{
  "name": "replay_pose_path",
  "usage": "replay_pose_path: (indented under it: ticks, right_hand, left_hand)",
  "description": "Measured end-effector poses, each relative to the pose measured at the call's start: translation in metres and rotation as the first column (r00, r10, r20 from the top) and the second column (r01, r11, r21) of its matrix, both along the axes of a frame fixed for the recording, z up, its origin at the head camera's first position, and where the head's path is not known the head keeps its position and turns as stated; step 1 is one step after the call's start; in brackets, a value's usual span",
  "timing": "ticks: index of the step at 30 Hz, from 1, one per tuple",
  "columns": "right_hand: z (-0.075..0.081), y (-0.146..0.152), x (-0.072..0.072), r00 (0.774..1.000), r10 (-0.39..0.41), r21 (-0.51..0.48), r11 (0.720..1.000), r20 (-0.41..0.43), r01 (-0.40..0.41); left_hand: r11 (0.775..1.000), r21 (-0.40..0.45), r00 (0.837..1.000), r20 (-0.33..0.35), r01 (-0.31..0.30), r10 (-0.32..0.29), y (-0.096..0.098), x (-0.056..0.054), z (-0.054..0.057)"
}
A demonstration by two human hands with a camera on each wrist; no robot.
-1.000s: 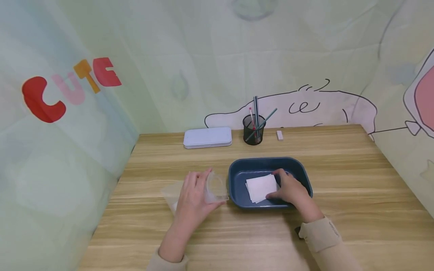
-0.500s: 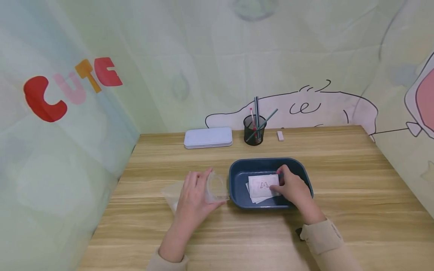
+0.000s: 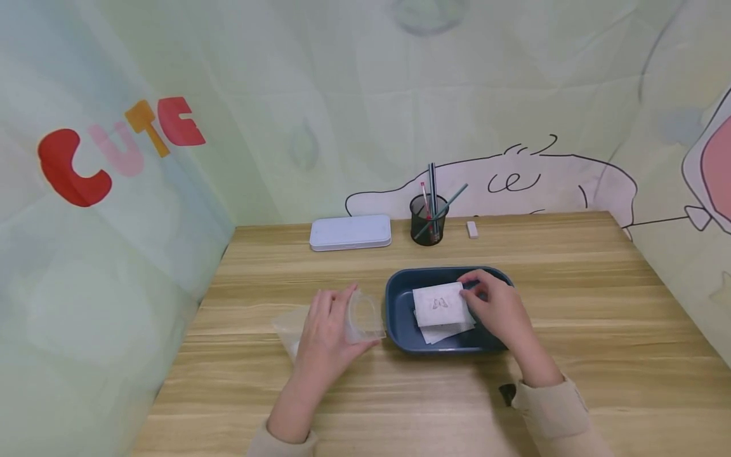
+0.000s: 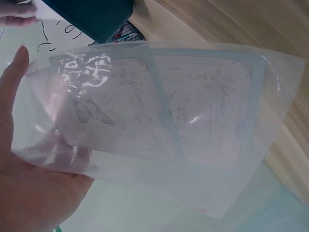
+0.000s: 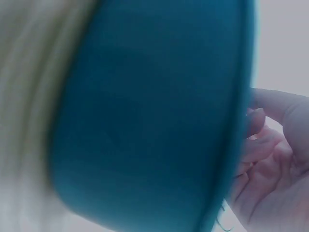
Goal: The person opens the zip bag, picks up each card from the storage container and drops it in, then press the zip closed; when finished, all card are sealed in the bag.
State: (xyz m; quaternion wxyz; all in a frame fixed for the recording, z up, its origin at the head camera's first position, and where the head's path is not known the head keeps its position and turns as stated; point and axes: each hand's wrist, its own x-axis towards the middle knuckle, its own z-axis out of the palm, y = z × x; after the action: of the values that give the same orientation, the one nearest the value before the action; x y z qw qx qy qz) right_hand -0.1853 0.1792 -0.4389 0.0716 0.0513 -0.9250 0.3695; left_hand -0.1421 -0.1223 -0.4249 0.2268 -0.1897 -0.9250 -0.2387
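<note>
Head view: where's the card (image 3: 438, 303)?

Over the tray (image 3: 401, 322), in the R hand (image 3: 498, 310). Butterfly print faces up. Stack (image 3: 448, 332) below it, lying in the tray; can't tell if the two touch.

R hand's grip?

Thumb + fingers close tog., pinching the card's R edge. R wrist cam's mostly tray side, v. blurry; fingertips hidden behind it.

And L hand (image 3: 324, 336)?

Has hold of the bag (image 4: 282, 104), thumb & fingers spread wide, bag's mouth btwn. them, just beside the tray's L end. Bag's see-thru: L wrist cam shows printed cards (image 4: 207, 104) inside, 2 side by side.

Further out?

On the table (image 3: 617, 304), back edge, L to R: pale case (image 3: 351, 233), mesh cup (image 3: 427, 227) w/ pens (image 3: 432, 179), sm. block (image 3: 472, 229). Dark thing (image 3: 506, 394) by the R cuff (image 3: 551, 409), can't tell what.

Bkgd?

Pale cloth (image 3: 342, 114): "CUTE" letters (image 3: 88, 188) on L, cartoon (image 3: 577, 181) behind the cup & to its R.
</note>
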Motion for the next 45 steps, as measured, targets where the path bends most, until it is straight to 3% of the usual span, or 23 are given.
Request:
replay_pose_path:
  ticks: [9, 14, 19, 33, 45]
  right_hand:
    - [0.029, -0.005, 0.012, 0.999, 0.007, -0.161, 0.987, -0.046, -0.015]
    - [0.042, -0.010, 0.021, 0.994, 0.049, -0.241, 0.968, -0.096, -0.071]
    - [0.051, -0.020, 0.029, 0.990, 0.111, -0.298, 0.945, -0.083, -0.131]
    - [0.045, -0.046, 0.034, 0.982, 0.154, -0.229, 0.958, -0.108, -0.175]
    - [0.040, -0.057, 0.032, 0.970, 0.211, -0.243, 0.941, -0.120, -0.234]
  left_hand:
    - [1.000, 0.014, 1.000, -0.001, 0.011, -0.011, 0.001, -0.001, 0.000]
    - [1.000, 0.013, 1.000, 0.006, 0.009, -0.009, 0.001, -0.001, 0.001]
    - [1.000, 0.005, 1.000, 0.014, 0.000, -0.001, 0.003, -0.001, 0.002]
    - [1.000, 0.015, 1.000, -0.006, 0.022, -0.022, 0.006, 0.000, 0.003]
    - [0.998, 0.020, 0.998, -0.030, 0.057, -0.056, 0.010, 0.002, 0.002]
